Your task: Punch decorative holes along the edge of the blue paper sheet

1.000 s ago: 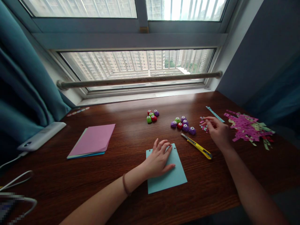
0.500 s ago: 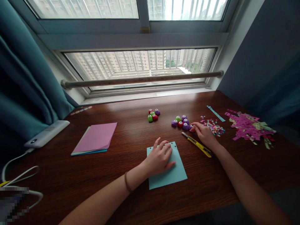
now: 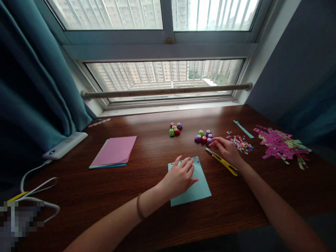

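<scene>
My left hand (image 3: 180, 178), palm down with its fingers apart, rests on a light blue sheet of paper (image 3: 201, 190). Small punched holes run along the sheet's far edge, partly behind my fingers. At the right, the fingertips of my right hand (image 3: 227, 150) are closed on a purple craft punch at the near right end of a cluster of purple, green and red craft punches (image 3: 203, 139); my fingers mostly hide it. A yellow utility knife (image 3: 224, 164), blade toward the cluster, lies just below that hand.
A second group of craft punches (image 3: 176, 132) stands farther back. Punched confetti (image 3: 243, 144), a blue paper strip (image 3: 244, 129) and a heap of pink and green scraps (image 3: 279, 143) lie at the right. Stacked coloured paper (image 3: 115, 150) and a white power bank (image 3: 65, 145) with cable are left.
The view has shifted slightly, moving the scene a little rightward. My right fingertips have drawn in closer over the purple craft punch at the cluster's end. My left hand stays on the sheet.
</scene>
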Action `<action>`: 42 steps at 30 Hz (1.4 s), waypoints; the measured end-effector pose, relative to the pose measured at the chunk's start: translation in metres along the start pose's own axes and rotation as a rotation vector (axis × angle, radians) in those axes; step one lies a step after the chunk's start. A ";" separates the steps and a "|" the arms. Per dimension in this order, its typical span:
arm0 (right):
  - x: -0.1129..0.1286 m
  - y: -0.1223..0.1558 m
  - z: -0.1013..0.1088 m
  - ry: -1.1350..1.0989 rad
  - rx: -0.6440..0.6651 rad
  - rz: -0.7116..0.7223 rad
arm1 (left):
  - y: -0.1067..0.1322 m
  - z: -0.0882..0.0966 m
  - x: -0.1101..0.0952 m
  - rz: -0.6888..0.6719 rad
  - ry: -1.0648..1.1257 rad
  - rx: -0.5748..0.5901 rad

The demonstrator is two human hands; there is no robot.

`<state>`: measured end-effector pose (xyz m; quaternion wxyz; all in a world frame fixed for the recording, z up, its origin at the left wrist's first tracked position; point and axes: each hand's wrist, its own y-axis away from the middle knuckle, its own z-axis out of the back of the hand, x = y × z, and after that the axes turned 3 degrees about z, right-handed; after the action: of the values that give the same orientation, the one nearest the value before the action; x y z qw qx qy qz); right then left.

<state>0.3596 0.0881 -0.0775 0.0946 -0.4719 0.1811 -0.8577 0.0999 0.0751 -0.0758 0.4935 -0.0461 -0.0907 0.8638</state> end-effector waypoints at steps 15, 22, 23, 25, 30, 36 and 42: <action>0.000 -0.109 -0.126 0.295 0.169 0.179 | 0.022 -0.021 0.003 0.049 0.180 -0.039; -0.014 -0.126 -0.145 0.392 0.203 0.157 | 0.021 -0.022 0.004 0.124 0.213 0.025; -0.016 -0.126 -0.145 0.400 0.207 0.156 | 0.021 -0.022 0.004 0.121 0.211 0.033; -0.019 -0.125 -0.145 0.412 0.214 0.152 | 0.020 -0.021 0.004 0.108 0.203 0.039; -0.021 -0.125 -0.143 0.426 0.213 0.137 | 0.020 -0.019 0.004 0.058 0.195 0.051; -0.008 -0.125 -0.139 0.382 0.165 0.109 | 0.020 -0.021 0.004 0.045 0.221 0.070; 0.013 -0.073 -0.090 0.164 0.087 0.093 | 0.020 -0.022 0.004 0.045 0.215 0.082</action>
<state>0.2774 0.1711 -0.0824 0.1394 -0.3868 0.1726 -0.8951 0.0846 0.0715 -0.1009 0.4823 -0.1204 -0.0008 0.8677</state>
